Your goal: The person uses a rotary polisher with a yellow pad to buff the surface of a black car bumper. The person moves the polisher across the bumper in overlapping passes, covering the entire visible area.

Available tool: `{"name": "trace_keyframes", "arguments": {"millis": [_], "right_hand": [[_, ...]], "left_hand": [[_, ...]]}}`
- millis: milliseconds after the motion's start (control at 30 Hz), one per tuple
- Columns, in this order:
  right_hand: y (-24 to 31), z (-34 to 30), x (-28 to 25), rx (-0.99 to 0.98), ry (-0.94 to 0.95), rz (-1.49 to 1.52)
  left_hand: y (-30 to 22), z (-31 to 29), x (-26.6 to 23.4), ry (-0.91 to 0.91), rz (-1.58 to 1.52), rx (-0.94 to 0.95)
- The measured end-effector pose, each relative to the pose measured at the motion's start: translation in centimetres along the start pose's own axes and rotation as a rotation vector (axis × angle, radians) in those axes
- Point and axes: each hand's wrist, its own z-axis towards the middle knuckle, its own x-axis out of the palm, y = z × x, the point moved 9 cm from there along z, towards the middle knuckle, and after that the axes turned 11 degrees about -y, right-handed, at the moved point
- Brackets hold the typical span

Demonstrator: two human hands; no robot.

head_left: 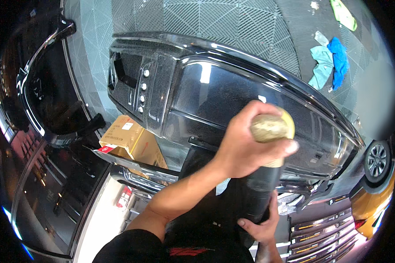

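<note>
Both hands are on a long black cylinder [262,180] with a rough gold-coloured end and a yellow rim; its exact kind I cannot make out. My left hand [241,144] is closed around the gold end, thumb and fingers on either side. Lower down, my right hand [264,229] wraps around the black body, thumb on its near side. The cylinder stands in front of my black shirt. Just beyond it lies a large glossy black car body panel [224,94], its surface speckled and reflecting lights, with several round shiny fittings at its left end.
An open cardboard box [125,133] stands left of the panel. A dark car [52,175] fills the left side. A teal cloth [322,63] and a blue cloth [339,61] lie on the grey tiled floor at the far right. An orange car [375,204] is at the right edge.
</note>
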Motion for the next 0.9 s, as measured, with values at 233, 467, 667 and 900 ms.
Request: {"name": "trace_keyframes", "arguments": {"millis": [233, 467, 667, 900], "right_hand": [[-3.4, -3.0, 4.5, 0.553, 0.769, 0.623], [-3.4, -5.3, 2.1, 0.218, 0.846, 0.248], [1.0, -12.7, -3.9, 0.051, 0.985, 0.329], [1.1, -18.6, -7.6, 0.082, 1.326, 0.528]], "left_hand": [[2.2, -6.1, 0.1, 0.262, -0.436, 0.094], [-0.9, -11.4, 3.2, 0.464, -0.327, 0.108], [-4.6, -17.0, 9.1, 0.35, 0.41, 0.348], [-3.8, -24.2, 14.7, 0.401, 0.439, 0.352]]}}
